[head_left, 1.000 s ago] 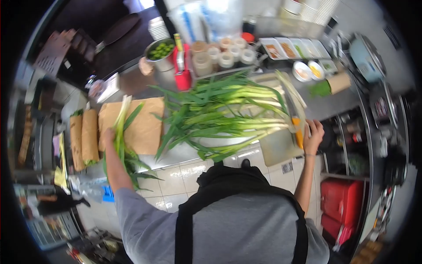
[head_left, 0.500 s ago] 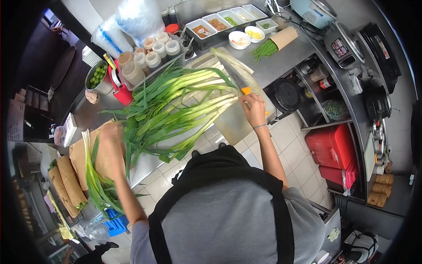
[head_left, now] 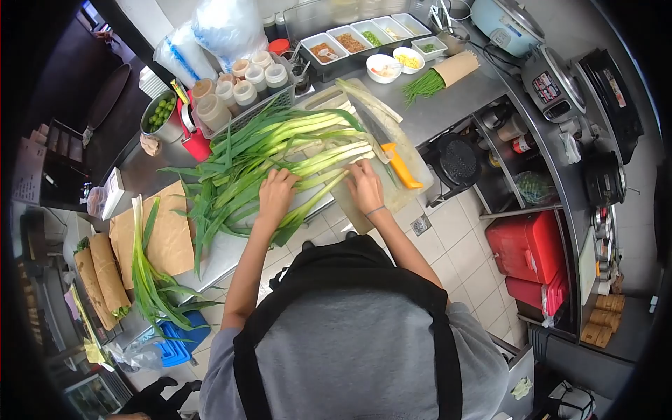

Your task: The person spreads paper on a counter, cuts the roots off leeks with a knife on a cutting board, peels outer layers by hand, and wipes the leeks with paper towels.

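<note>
A broad heap of leeks [head_left: 280,136] lies across the counter, its white ends resting on the cutting board [head_left: 353,210]. My left hand [head_left: 278,192] is closed around stalks at the near side of the heap. Farther right, my right hand [head_left: 365,187] pinches the pale end of a near leek, fingers curled down; the fingertips are partly hidden. A knife with an orange handle [head_left: 402,166] lies on the board to the right of my right hand, its blade pointing away from me beside the white ends.
Brown paper [head_left: 164,234] and a separate bunch of leeks [head_left: 143,273] lie at left, near paper-wrapped rolls [head_left: 105,280]. Behind the heap stand squeeze bottles [head_left: 238,87] in a basket. White bowls [head_left: 383,68], ingredient trays [head_left: 350,42] and wrapped chives [head_left: 427,82] line the back.
My left hand has come from the brown paper at left onto the leeks. My right hand has moved left and nearer along the white ends, uncovering the knife handle.
</note>
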`<state>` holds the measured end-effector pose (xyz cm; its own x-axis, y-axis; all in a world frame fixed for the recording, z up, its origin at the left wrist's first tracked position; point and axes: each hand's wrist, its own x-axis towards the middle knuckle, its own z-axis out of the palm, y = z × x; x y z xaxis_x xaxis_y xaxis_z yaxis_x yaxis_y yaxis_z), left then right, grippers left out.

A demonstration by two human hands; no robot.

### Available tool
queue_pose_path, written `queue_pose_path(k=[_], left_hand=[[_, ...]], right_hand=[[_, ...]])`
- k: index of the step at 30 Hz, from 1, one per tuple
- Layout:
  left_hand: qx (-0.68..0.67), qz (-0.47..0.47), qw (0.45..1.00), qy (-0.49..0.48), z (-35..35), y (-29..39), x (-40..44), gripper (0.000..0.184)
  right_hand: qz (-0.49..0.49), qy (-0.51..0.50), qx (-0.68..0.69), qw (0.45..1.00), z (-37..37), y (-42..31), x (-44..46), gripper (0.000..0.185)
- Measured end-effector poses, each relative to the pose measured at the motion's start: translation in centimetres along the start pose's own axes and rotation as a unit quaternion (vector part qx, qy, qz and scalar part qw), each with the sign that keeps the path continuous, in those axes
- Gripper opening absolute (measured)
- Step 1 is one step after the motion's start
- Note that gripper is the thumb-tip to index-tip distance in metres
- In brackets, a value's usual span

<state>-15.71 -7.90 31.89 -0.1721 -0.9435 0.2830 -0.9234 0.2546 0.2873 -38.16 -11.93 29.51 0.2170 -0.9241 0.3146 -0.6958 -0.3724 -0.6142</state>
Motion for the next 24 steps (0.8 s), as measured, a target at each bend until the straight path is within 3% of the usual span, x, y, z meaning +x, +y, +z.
queue_pose_path(k=[3, 9, 12, 15, 18, 21, 24], left_hand=[[-0.015, -0.006, 1.000, 0.001, -0.1, 0.3, -0.2, 0.024], [-0.002, -0.022, 1.000, -0.005, -0.3, 4.0, -3.1, 0.046], [0.030, -0.038, 0.999, 0.018, 1.0, 4.4, -3.6, 0.051], [0.040, -0.052, 0.998, 0.004, 1.1, 4.7, -3.7, 0.051], [0.051, -0.032, 0.998, -0.012, 1.4, 4.3, -3.7, 0.045], [0.043, -0.041, 0.998, -0.010, 1.6, 4.2, -3.7, 0.035], [0.040, -0.050, 0.998, -0.006, 1.0, 4.0, -3.9, 0.028]], right_hand=[[-0.030, -0.044, -0.078, 0.996, -0.4, 0.2, 1.3, 0.023], [-0.075, -0.119, -0.026, 0.990, 0.6, 1.9, 3.9, 0.006], [-0.066, -0.128, -0.047, 0.988, 1.7, 1.8, 4.9, 0.006], [0.010, -0.158, -0.059, 0.986, 1.3, 0.9, 6.2, 0.008], [0.012, -0.141, -0.101, 0.985, -0.1, -0.7, 7.4, 0.014], [-0.026, -0.006, -0.177, 0.984, 0.3, -0.8, 9.2, 0.011], [-0.003, -0.005, -0.233, 0.972, 0.6, 0.1, 11.6, 0.011]])
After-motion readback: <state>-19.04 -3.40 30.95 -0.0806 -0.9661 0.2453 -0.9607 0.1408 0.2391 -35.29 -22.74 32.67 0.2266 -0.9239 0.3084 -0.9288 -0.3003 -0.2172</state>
